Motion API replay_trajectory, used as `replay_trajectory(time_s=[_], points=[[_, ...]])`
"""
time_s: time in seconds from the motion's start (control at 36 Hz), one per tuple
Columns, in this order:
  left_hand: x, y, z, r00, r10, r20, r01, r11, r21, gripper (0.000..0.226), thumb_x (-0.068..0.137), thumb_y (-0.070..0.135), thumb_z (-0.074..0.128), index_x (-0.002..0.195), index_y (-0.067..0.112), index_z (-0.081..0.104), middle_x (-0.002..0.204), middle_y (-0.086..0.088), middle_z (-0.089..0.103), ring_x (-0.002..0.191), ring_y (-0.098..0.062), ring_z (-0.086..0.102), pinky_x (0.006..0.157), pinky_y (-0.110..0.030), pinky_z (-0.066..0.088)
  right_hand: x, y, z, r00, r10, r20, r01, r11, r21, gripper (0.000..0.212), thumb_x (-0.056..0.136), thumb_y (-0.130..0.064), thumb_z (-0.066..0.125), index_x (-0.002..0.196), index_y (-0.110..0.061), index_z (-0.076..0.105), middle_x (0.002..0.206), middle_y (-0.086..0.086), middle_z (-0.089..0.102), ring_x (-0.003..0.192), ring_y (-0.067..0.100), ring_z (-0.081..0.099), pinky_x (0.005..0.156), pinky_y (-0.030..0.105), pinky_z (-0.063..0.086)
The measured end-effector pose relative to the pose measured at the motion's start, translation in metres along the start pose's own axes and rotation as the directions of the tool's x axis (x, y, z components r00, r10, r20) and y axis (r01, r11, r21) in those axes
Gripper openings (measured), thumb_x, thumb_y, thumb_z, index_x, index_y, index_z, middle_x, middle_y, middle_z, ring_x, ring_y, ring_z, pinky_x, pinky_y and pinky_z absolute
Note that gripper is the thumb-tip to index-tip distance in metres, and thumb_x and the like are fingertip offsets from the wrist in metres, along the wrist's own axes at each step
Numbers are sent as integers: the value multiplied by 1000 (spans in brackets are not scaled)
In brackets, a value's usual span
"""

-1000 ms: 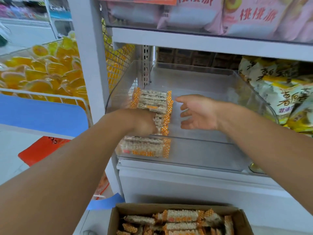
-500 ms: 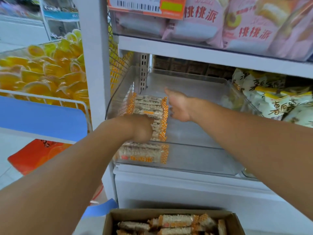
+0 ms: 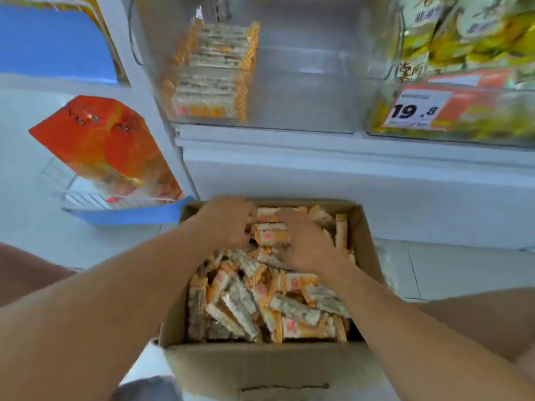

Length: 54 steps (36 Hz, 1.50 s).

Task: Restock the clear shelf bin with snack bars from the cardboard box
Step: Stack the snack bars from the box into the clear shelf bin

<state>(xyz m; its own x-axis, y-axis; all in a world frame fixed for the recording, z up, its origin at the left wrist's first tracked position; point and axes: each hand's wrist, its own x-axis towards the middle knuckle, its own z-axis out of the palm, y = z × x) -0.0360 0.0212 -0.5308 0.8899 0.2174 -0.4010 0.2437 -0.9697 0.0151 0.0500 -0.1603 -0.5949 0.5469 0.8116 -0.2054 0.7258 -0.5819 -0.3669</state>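
Below, an open brown cardboard box (image 3: 363,227) sits on the floor against the white shelf unit (image 3: 347,180), heaped with orange-and-white wrapped snack bars (image 3: 269,302). Above it, the clear plastic shelf bin (image 3: 304,82) holds one stacked row of bars (image 3: 214,68) along its left side. Both hands are in the box's far end: the left hand (image 3: 224,221) curls its fingers around some bars, while the right hand (image 3: 308,241) lies spread, palm down, on the pile.

Both hands in cardboard box (image 3: 365,244): left hand (image 3: 228,220) and right hand (image 3: 307,241) on snack bars (image 3: 260,299); clear shelf bin (image 3: 304,82) above, partly stocked.
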Motion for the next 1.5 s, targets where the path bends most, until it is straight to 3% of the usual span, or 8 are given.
replay_trajectory(time_s=[0.06,0.17,0.61,0.86,1.03,1.28,1.36,1.5], points=[[-8,-2,52,953,-143,268,158,987,-36,102,68,71,67,151,26,29,153,-12,31,136,-40,34,108,-55,37,-10,12,24,989,47,143,-34,996,-87,110,82,-48,73,159,-26,-3,166,-7,-13,154,28,-2,117,57,23],[-33,0,116,888,-270,371,329,939,-103,130,68,68,75,157,31,-11,165,-4,-4,149,-39,5,117,-56,26,-7,7,30,993,113,-18,-113,992,-57,118,80,-51,76,159,-25,-7,166,3,4,150,35,11,116,54,30],[-23,-6,107,928,-291,232,318,944,-89,37,92,-2,53,127,8,53,130,-16,46,114,-34,54,91,-38,50,40,-14,21,983,183,14,-175,956,-236,66,79,-61,72,128,-21,55,126,4,59,121,32,52,99,59,41],[-24,5,76,992,-125,4,118,918,-378,24,87,39,73,93,20,61,82,2,56,74,-18,55,63,-32,42,24,-5,2,973,149,175,-143,989,-46,58,78,-64,73,108,-15,62,99,0,66,88,22,62,71,34,53],[-38,5,21,965,-234,-120,64,651,-756,26,83,34,78,95,14,68,71,-4,63,56,-17,63,50,-23,47,0,-4,-45,971,161,177,-220,889,401,65,84,-60,68,132,-18,56,130,-1,60,111,19,59,90,35,48],[-76,14,-134,957,-268,-113,-165,-178,-970,22,97,30,60,85,12,57,62,3,50,43,-7,47,48,-20,51,-15,-69,-190,999,-14,-38,29,900,435,61,97,-59,48,124,-4,58,117,20,67,106,36,64,90,47,51],[-74,20,-164,956,-265,-124,-184,-214,-959,25,103,27,50,84,12,56,68,-1,53,53,-11,55,51,-22,55,-17,-88,-231,994,-23,-108,63,920,386,85,86,-82,34,131,-13,54,125,12,65,113,31,62,97,47,49],[-49,21,-202,926,-298,-233,-282,-131,-951,27,103,29,51,104,4,60,69,-5,56,44,-6,57,50,-23,55,-5,-84,-271,984,-84,-158,137,922,361,54,105,-50,28,138,-13,48,134,0,57,123,17,53,111,36,37]])
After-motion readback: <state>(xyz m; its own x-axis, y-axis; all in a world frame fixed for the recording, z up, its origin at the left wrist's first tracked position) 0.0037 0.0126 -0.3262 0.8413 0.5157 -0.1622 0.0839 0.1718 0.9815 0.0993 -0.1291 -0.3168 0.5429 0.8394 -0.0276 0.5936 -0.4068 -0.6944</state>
